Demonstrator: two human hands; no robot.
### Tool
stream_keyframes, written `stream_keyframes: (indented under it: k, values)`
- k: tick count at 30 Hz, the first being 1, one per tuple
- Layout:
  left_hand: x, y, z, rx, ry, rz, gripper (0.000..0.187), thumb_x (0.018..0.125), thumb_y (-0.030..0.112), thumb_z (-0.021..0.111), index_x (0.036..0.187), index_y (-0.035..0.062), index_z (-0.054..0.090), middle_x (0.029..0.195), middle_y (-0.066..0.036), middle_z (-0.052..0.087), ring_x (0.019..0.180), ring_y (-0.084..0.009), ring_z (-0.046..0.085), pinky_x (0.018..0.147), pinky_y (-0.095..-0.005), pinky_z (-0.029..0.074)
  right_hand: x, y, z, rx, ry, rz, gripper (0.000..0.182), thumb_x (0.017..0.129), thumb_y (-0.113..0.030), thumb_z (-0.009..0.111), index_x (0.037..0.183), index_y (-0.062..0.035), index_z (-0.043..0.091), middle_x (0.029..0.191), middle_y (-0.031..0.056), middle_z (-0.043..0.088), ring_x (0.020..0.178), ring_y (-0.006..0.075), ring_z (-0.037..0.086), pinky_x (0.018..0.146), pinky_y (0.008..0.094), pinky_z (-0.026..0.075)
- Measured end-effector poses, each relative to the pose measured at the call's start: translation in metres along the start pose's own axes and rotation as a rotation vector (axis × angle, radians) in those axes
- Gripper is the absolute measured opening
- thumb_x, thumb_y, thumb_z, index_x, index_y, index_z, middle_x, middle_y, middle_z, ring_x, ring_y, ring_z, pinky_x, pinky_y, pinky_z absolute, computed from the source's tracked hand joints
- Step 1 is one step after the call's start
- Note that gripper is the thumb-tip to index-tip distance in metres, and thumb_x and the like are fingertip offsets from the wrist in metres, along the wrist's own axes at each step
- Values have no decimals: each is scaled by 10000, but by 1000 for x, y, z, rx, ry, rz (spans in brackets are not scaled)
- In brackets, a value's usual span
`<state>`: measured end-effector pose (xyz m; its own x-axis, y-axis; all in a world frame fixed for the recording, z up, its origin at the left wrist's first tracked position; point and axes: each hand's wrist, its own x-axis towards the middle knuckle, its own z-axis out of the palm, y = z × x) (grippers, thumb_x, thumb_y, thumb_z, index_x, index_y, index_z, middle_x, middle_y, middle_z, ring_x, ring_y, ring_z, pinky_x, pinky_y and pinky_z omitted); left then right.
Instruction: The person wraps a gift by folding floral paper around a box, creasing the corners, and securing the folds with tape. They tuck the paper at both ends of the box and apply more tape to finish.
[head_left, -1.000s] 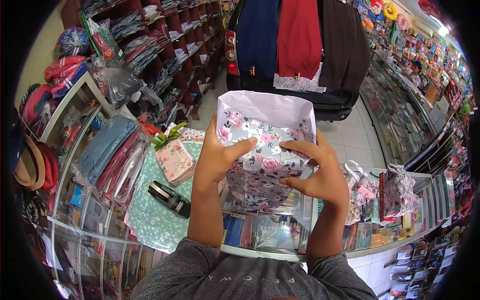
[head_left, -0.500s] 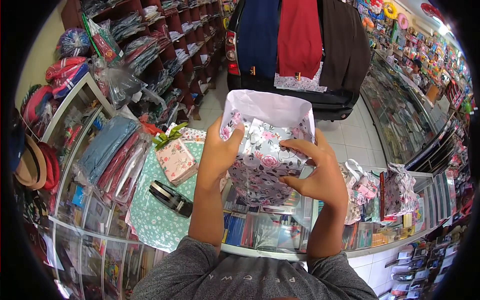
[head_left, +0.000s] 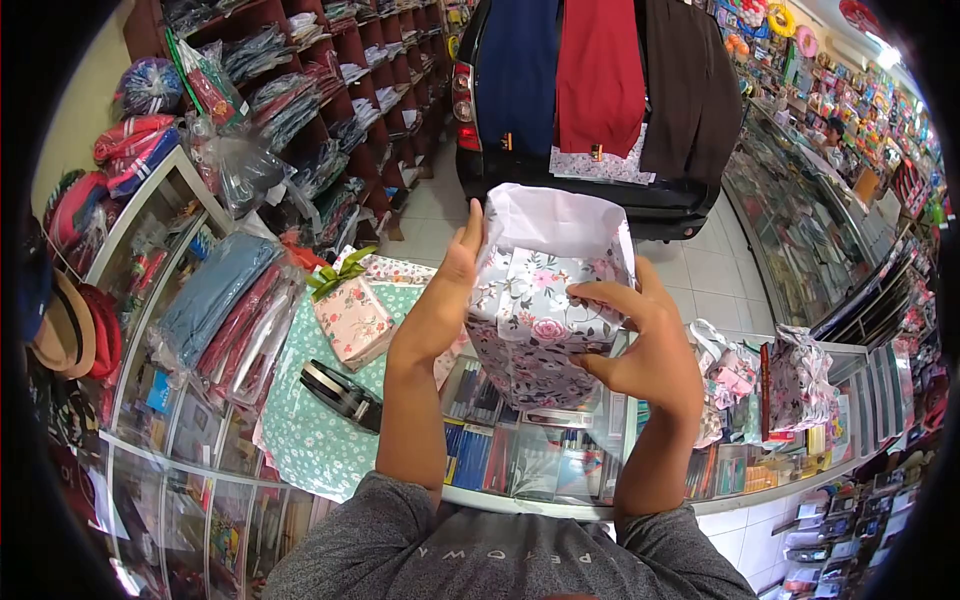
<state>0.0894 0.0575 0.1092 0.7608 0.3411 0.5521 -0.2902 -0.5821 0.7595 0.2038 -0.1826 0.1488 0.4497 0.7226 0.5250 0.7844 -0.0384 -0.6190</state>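
A floral paper bag [head_left: 545, 330], white inside and open at the top, is held up over the glass counter. My right hand [head_left: 645, 345] grips its right side, thumb and fingers on the front panel. At its left edge is my left hand [head_left: 450, 290], palm against the side, with fingers extended upward; part of them is behind the paper. To the left, a tape dispenser [head_left: 341, 396] and a small pink floral box [head_left: 353, 322] with a green bow [head_left: 340, 273] lie on green floral paper [head_left: 310, 440].
Packaged clothes [head_left: 220, 300] lie on the left glass case. More floral bags [head_left: 800, 380] stand on the counter's right part. Beyond the counter, navy, red [head_left: 600, 80] and brown cloths drape over a black vehicle [head_left: 620, 205]. A person [head_left: 833, 132] is far back right.
The bag has shifted slightly right and turned a little. My left hand has loosened from its front, with its thumb and fingers now pointing upward along the side. My right hand keeps its grip.
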Motion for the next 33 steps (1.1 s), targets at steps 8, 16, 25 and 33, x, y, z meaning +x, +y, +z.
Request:
stream_keyframes:
  k: [8, 16, 25, 33]
  values:
    - [6, 14, -10, -588, -43, -284, 634, 1071, 179, 626, 1610, -59, 393, 1589, -171, 509, 1428, -205, 501, 1212, -338, 344, -1, -5, -2, 39, -12, 10, 684, 550, 13, 887, 1208, -134, 771, 1294, 190, 599, 1137, 420, 666, 961, 452, 566]
    - [5, 12, -25, -397, -128, -314, 498, 842, 165, 904, 1253, -51, 723, 1191, -54, 733, 1072, -121, 653, 999, -296, 500, -2, 4, -10, 82, -141, -29, 738, 525, 4, 919, 1233, -149, 776, 1363, 186, 594, 1204, 392, 660, 994, 433, 568]
    - [3, 21, -20, -299, -57, -260, 263, 858, 117, 882, 1024, -71, 801, 895, -48, 771, 778, -83, 673, 720, -262, 535, -3, 12, -15, 155, -160, -88, 758, 515, -19, 952, 1243, -132, 774, 1377, 175, 586, 1214, 367, 659, 980, 425, 586]
    - [1, 26, -15, -452, 11, -277, 197, 875, 65, 866, 1001, -74, 807, 856, -56, 779, 756, -60, 666, 658, -242, 529, -5, 11, -15, 207, -161, -106, 852, 527, -42, 969, 1338, -158, 734, 1375, 178, 586, 1219, 375, 657, 950, 425, 592]
